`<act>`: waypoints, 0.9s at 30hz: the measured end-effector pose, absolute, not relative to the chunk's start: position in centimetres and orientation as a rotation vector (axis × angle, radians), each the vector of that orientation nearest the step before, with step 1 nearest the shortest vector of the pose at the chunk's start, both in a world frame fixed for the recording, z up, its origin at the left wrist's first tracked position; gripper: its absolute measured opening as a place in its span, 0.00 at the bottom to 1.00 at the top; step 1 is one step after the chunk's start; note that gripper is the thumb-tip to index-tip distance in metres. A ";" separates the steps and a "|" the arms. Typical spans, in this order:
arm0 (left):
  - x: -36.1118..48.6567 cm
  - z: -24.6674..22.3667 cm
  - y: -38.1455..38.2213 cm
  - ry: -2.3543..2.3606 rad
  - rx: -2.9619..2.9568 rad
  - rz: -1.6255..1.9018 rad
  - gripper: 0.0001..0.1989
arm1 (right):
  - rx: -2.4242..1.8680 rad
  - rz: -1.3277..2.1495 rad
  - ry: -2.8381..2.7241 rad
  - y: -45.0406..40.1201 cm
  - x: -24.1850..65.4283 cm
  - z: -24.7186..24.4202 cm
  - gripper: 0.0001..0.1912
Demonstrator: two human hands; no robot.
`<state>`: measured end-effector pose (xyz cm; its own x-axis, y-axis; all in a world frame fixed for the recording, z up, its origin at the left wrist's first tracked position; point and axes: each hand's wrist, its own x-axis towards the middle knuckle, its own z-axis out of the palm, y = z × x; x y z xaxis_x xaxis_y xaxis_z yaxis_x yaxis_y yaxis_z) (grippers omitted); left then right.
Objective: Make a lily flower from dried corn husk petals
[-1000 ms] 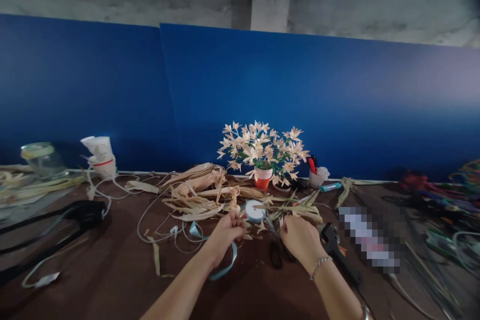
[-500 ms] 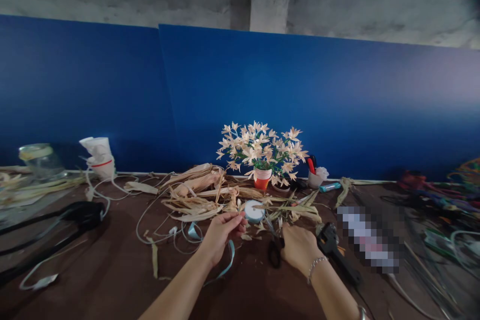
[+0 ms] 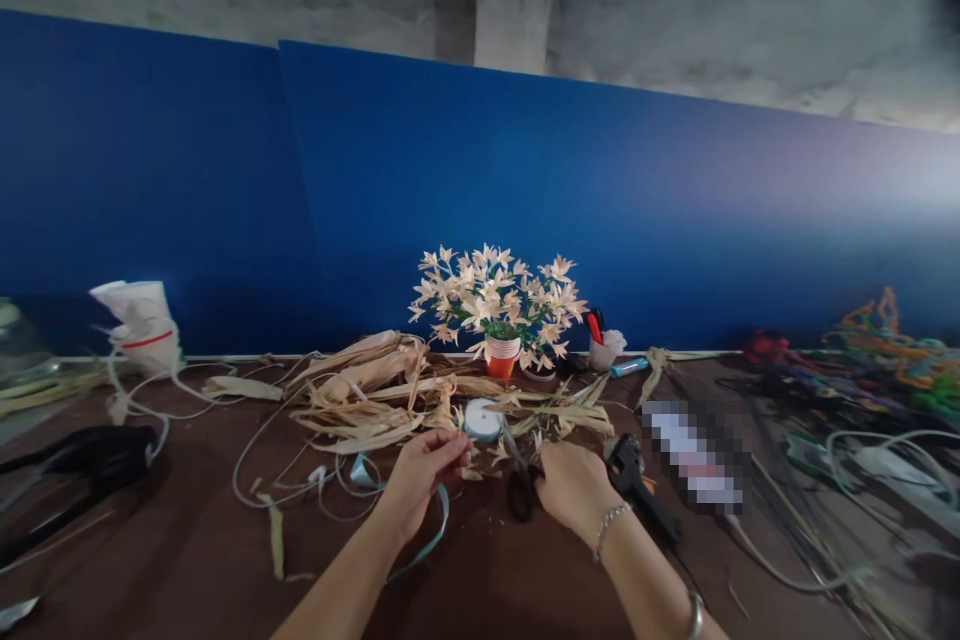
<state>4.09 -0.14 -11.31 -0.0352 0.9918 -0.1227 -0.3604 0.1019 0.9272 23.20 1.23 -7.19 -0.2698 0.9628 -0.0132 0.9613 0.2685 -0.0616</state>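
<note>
My left hand point(image 3: 421, 480) is closed in a pinch, thumb against fingertips, in front of the ribbon roll; what lies in the pinch is too small to make out. A light blue ribbon point(image 3: 433, 532) trails beneath its palm. My right hand point(image 3: 576, 485) is palm down with curled fingers at the black-handled scissors point(image 3: 517, 497), one handle loop showing beside it and the blades pointing away. Its fingertips are hidden. Between and beyond the hands sits a white and blue ribbon roll point(image 3: 484, 419), among scraps of dried husk.
Dried husks point(image 3: 360, 387) are heaped at centre left. Behind stands a cup of pale husk flowers point(image 3: 501, 357). A black glue gun point(image 3: 641, 490) lies right of my right hand. Coloured cords point(image 3: 885, 360) pile up at far right; white cables point(image 3: 146, 410) run on the left.
The view has swung to the right, so everything sits further left. My right hand has shifted slightly at the scissors; my left hand keeps its pinch.
</note>
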 end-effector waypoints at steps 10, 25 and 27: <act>5.1 -11.6 -0.5 0.919 0.784 1.318 0.09 | -2.391 -0.149 -1.926 -0.3 30.9 -8.6 0.16; 5.4 -12.2 -0.1 0.801 0.626 1.321 0.07 | -1.245 0.217 -2.085 1.9 26.4 -6.8 0.05; 5.3 -12.1 0.0 0.803 0.639 1.315 0.07 | -1.094 0.311 -2.172 1.6 24.5 -6.9 0.04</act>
<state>5.26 -0.04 -12.12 0.0643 0.9869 -0.1479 -0.5821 0.1575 0.7977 24.55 1.63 -6.86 -0.4185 0.7807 0.4640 0.6193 0.6190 -0.4830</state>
